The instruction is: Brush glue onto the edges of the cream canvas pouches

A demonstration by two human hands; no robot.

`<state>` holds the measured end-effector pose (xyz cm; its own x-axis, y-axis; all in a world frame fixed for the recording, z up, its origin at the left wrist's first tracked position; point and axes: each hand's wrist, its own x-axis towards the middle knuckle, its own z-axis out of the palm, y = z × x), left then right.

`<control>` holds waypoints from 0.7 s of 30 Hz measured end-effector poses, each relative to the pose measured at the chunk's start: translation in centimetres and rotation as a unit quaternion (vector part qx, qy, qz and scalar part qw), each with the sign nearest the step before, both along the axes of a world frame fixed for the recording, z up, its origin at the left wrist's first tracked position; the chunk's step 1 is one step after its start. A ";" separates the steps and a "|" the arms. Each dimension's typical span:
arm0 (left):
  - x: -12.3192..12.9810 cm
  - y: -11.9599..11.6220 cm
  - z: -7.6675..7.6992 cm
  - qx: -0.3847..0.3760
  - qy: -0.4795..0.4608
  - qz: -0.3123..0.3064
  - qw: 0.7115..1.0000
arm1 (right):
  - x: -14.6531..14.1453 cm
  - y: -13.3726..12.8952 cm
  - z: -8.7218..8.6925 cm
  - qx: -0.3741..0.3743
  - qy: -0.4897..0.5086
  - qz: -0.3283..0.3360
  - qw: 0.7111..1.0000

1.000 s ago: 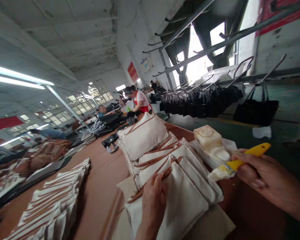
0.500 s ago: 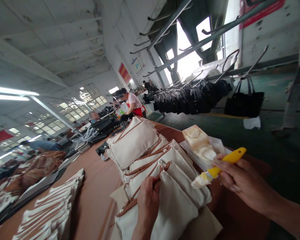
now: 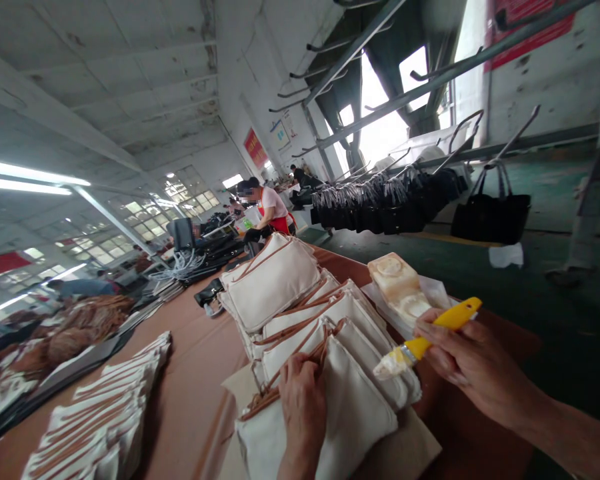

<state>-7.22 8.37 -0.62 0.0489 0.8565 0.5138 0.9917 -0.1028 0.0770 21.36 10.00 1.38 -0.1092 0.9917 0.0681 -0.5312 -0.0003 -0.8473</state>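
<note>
White pieces with brown edging (image 3: 365,407) are stacked in an overlapping pile on the brown table (image 3: 200,347). My left hand (image 3: 303,393) has its fingers bent round the brown edge of the front piece, pinching it. My right hand (image 3: 460,353) grips a yellow-handled brush (image 3: 453,317). Pale paste coats the bristles, which hang just above the right part of the pile. Behind that hand, a whitish container with paste (image 3: 397,283) lies on a white sheet.
Another row of white and brown pieces (image 3: 100,413) lies at the left. Behind are heaped brown material (image 3: 65,333), a person in a red apron (image 3: 273,210) and a rack with black bags (image 3: 390,203).
My right hand and the brush have shifted slightly left. My left hand has moved a little right along the front piece's edge. A dark item has risen in the background at left.
</note>
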 end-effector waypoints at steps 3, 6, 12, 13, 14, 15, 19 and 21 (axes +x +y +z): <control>-0.4 -0.9 -0.1 0.057 -0.009 -0.021 0.998 | 0.9 0.1 -0.1 0.004 0.003 -0.019 1.000; -1.3 -3.4 -1.1 0.105 -0.015 -0.071 0.992 | 1.6 0.4 0.0 0.004 0.007 -0.021 1.000; -1.3 -7.6 -2.6 0.107 0.012 -0.068 0.992 | 1.3 0.2 0.2 0.002 0.012 -0.020 1.000; -1.1 -7.8 -2.4 0.113 0.016 -0.063 0.991 | 1.2 0.1 0.3 0.004 0.012 -0.018 1.000; -0.8 -7.8 -2.1 0.116 0.018 -0.057 0.991 | 1.1 0.0 0.4 0.008 0.012 -0.014 1.000; -0.6 -7.7 -1.8 0.114 0.019 -0.052 0.992 | 1.1 -0.2 0.5 0.011 0.011 -0.008 1.000; -0.3 -7.2 -1.3 0.078 0.038 -0.086 0.993 | 1.9 -0.5 0.9 0.005 0.012 -0.005 1.000; -0.4 -7.2 -1.5 0.042 0.067 -0.125 0.989 | 2.6 -0.6 1.0 0.005 0.015 -0.015 1.000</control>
